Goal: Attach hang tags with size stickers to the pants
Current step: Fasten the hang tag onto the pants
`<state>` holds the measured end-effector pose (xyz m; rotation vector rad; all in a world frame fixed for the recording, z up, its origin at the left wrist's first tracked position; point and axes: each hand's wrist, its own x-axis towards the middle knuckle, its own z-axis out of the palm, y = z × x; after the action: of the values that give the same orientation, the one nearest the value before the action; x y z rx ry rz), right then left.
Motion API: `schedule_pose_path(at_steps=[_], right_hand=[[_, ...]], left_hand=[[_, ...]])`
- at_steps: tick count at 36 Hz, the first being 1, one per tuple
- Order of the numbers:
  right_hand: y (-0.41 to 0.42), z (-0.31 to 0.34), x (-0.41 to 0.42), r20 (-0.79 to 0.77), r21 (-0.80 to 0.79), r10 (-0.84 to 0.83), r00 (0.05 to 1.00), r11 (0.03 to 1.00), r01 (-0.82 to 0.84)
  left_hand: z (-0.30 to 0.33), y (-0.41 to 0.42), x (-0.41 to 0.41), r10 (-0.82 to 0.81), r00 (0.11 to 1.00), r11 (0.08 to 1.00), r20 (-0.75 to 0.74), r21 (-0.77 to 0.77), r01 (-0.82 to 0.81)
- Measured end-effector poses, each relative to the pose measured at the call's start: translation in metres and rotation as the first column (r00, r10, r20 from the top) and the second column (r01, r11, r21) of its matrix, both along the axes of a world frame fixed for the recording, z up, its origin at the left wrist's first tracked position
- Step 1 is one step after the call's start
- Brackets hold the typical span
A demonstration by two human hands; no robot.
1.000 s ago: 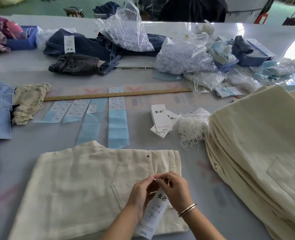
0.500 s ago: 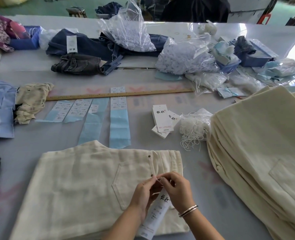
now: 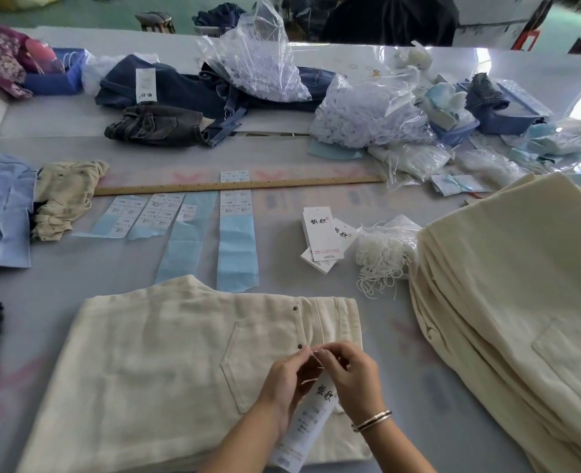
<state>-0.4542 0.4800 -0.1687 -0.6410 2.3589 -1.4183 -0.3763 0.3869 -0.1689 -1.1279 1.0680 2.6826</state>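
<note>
Grey worktable (image 3: 398, 397), folded cream cotton pants (image 3: 166, 363) at near edge.
Left hand (image 3: 287, 378) and right hand (image 3: 353, 375) both pinching thin white string (image 3: 311, 379) of long white paper hang tag (image 3: 307, 423), over waistband.

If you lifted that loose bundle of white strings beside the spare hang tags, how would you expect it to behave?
The bundle of white strings would probably be floppy and very light: thin loops trail limply onto the table. It looks tangled, so several strands would likely lift together. Its clear plastic bag may slip.
</note>
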Motion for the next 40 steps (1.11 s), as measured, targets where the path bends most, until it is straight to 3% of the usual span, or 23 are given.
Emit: schedule_pose_path(at_steps=[25,31,40], right_hand=[[0.002,-0.005,0.0,-0.013,0.018,0.005,1.0,1.0,-0.005],[0.003,-0.009,-0.001,-0.052,0.036,0.016,0.999,0.999,-0.014],[0.006,-0.016,-0.003,-0.151,0.088,0.029,0.988,0.996,-0.016]], left_hand=[[-0.002,0.003,-0.002,0.006,1.0,1.0,0.021,0.023,-0.006],[-0.001,0.003,-0.001,0.011,0.999,1.0,0.046,-0.013,-0.011],[0.004,0.006,-0.005,-0.074,0.99,0.976,0.117,-0.195,0.096]])
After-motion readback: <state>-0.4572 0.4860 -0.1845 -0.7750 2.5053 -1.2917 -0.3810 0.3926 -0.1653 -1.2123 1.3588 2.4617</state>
